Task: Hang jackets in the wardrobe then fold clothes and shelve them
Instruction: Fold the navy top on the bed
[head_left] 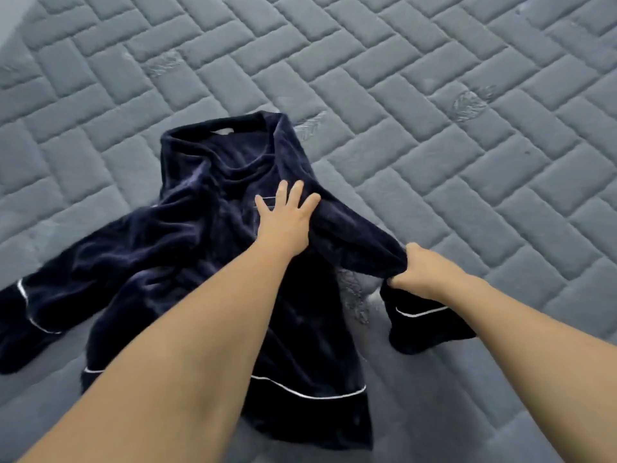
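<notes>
- On a grey quilted mattress (434,135): dark navy velvety top (207,235) with thin white piping, spread out, collar end away from the camera, hem nearest.
- Near the middle of the frame: left hand (283,218), laid flat on the chest of the top, fingers straight and slightly spread, pressing the cloth down against the mattress.
- To the right of it, well clear of the body of the garment: right hand (420,270), fingers curled tight round a bunch of the right sleeve (360,242), just above the cuff.
- From the shoulder under the left hand to that fist: sleeve drawn out in a slanting line, slightly raised off the mattress.
- Below the right hand: cuff (424,325), hanging down loose, one white stripe across it, lower edge touching the mattress.
- At the left edge of the frame: other sleeve (66,282), lying slack on the mattress, white piping at its cuff.
- Along the hem (310,392): same white line, partly hidden behind the left forearm.
- Across the mattress: brick-like stitched pattern, a few embroidered leaf marks (470,101).
</notes>
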{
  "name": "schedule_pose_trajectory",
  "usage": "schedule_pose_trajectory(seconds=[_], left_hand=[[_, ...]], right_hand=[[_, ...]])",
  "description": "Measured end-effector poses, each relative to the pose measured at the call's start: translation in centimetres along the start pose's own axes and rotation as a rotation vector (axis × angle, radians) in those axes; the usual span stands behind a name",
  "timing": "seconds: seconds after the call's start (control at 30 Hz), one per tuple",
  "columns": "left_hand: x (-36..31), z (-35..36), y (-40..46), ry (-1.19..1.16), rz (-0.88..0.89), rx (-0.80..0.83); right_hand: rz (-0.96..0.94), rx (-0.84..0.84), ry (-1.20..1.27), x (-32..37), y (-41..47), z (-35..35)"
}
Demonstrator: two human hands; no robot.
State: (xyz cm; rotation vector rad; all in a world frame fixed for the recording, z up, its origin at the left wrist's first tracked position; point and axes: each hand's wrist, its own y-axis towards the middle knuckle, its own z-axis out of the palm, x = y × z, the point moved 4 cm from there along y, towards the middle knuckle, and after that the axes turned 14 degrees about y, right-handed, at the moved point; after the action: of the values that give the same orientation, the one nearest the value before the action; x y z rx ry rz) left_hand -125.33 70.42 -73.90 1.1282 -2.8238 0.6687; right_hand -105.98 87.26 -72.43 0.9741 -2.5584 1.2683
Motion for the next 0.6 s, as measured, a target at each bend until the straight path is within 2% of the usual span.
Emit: schedule_pose_trajectory(seconds=[0.07, 0.13, 0.2, 0.23, 0.3, 0.37, 0.43, 0.5, 0.6], left_hand=[[-3.1, -2.0, 2.1, -0.096, -0.101, -0.006], [-6.7, -4.0, 4.0, -0.296, -0.187, 0.024], [-10.8, -5.3, 5.7, -0.443, -0.18, 0.091], [-12.7, -5.3, 6.5, -0.457, -0.158, 0.146], [-16.2, -4.1, 7.4, -0.385, -0.105, 0.301], [-18.6, -2.0, 7.7, -0.273, -0.071, 0.422], [-19.6, -0.4, 7.9, -0.214, -0.09, 0.451], [-19.7, 0.5, 8.2, -0.211, -0.11, 0.445], [-19.5, 0.8, 9.0, -0.218, -0.105, 0.47]], right_hand=[[0.005, -0.167, -0.114, -3.7, 0.5, -3.8], [-0.033, -0.377, -0.201, -6.9, 0.7, -7.9], [-0.067, -0.548, -0.376, -9.8, 1.2, -11.5], [-0.064, -0.591, -0.449, -11.3, 1.8, -12.7], [-0.009, -0.494, -0.489, -14.4, 3.6, -13.5], [0.099, -0.341, -0.301, -17.4, 5.5, -12.5], [0.27, -0.302, 0.095, -19.8, 6.5, -10.7], [0.356, -0.391, 0.459, -21.4, 7.0, -8.9], [0.265, -0.691, 0.758, -22.8, 7.3, -8.7]])
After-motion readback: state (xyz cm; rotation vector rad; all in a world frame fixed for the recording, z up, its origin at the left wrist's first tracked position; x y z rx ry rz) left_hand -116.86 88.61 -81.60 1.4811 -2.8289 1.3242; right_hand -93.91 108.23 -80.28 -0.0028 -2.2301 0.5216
